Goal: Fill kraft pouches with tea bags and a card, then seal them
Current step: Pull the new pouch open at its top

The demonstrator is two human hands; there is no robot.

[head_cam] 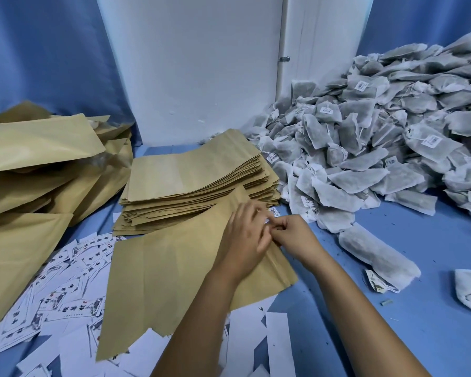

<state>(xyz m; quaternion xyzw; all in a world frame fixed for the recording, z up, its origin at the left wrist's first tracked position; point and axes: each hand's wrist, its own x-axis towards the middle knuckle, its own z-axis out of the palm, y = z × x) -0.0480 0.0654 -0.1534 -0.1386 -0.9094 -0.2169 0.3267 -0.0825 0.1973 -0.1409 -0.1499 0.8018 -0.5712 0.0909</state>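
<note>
A flat kraft pouch (172,270) lies on the blue table in front of me, its mouth toward the right. My left hand (245,235) rests on its right end, fingers curled at the mouth edge. My right hand (291,232) pinches that same edge from the right, touching the left fingers. A stack of flat empty pouches (193,178) sits just behind. A large heap of white tea bags (378,137) fills the right side. Printed cards (68,303) are scattered at lower left, partly under the pouch.
Bulkier kraft pouches (38,170) pile up at the left. A few loose tea bags (375,251) lie right of my hands, with a small torn wrapper (375,281) nearby. A white wall panel (196,66) and blue curtains stand behind.
</note>
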